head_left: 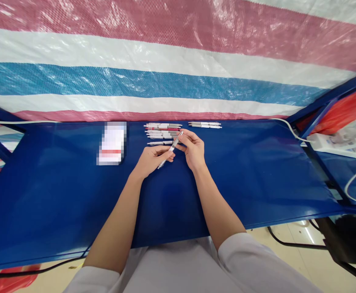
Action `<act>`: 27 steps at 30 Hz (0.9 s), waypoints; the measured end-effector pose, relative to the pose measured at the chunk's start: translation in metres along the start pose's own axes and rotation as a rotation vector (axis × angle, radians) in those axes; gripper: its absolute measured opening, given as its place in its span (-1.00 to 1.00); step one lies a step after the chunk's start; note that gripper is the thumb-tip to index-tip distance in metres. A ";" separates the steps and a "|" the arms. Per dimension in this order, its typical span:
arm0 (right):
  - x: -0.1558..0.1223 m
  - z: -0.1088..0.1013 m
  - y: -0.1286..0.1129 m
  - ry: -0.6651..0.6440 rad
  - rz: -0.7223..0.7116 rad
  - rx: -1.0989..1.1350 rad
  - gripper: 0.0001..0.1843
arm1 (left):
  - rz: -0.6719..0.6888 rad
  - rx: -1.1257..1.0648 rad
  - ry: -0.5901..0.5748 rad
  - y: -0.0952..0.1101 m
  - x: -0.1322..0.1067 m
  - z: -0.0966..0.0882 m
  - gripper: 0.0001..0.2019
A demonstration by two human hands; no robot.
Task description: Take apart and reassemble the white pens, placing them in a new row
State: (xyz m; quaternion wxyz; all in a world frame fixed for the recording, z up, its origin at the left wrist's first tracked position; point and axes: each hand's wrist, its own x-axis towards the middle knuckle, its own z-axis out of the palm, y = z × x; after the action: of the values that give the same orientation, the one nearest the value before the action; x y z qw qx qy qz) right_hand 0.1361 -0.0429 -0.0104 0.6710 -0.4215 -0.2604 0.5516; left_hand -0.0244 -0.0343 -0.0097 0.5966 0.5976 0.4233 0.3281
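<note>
Both my hands hold one white pen (169, 152) with a grey grip, slanted above the blue table (257, 175). My left hand (152, 159) is closed around the pen's lower end. My right hand (193, 149) pinches its upper end with fingertips. Just behind my hands lies a pile of several similar white pens (162, 133), some with red parts. A separate pair of white pens (204, 125) lies to the right of that pile, near the table's far edge.
A blurred white card or box (112, 143) with a red band lies left of the pens. A striped red, white and blue tarp (165, 61) hangs behind the table. At right are a white cable (290, 128), a power strip (339, 144) and a red bag (345, 110).
</note>
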 end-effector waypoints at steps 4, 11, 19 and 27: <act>-0.001 -0.001 -0.001 -0.054 0.005 0.018 -0.70 | -0.112 -0.135 -0.125 0.002 -0.002 -0.001 -0.59; -0.004 0.001 -0.003 -0.024 -0.024 -0.046 -0.68 | -0.064 -0.084 -0.004 0.001 -0.001 -0.001 -0.59; -0.003 0.003 0.000 0.027 -0.029 -0.058 -0.71 | 0.049 0.095 0.034 -0.002 -0.002 0.001 -0.67; -0.002 -0.001 -0.001 -0.061 0.019 0.004 -0.67 | -0.097 -0.057 -0.157 0.007 -0.007 0.001 -0.60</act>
State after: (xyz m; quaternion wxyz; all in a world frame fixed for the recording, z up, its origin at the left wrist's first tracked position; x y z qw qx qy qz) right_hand 0.1366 -0.0454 -0.0102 0.6583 -0.4054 -0.2756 0.5713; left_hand -0.0255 -0.0407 -0.0017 0.6599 0.5833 0.3941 0.2627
